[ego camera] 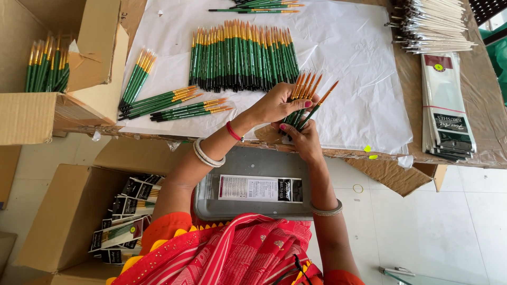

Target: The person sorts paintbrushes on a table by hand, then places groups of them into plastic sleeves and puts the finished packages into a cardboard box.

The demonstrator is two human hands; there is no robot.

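Your two hands fan a small set of green-handled brushes at the near edge of the table

Nearest you, the open carton [58,221] on the left holds a stack of already packed sleeves, and one flat packet [260,188] lies on the grey tray [211,208] in your lap; your right hand [302,138] is closed round the lower handles of the held brushes [306,103] while your left hand [274,104] curls over them, fingers pressing the fan, so this set looks gathered but not yet bagged. The brushes are slim, dark green, with orange ferrules and pale tips pointing away. Farther off, loose brushes [174,103] and a long sorted row [243,55] wait on white paper [359,79], with empty sleeves [449,111] far right, so much seems left
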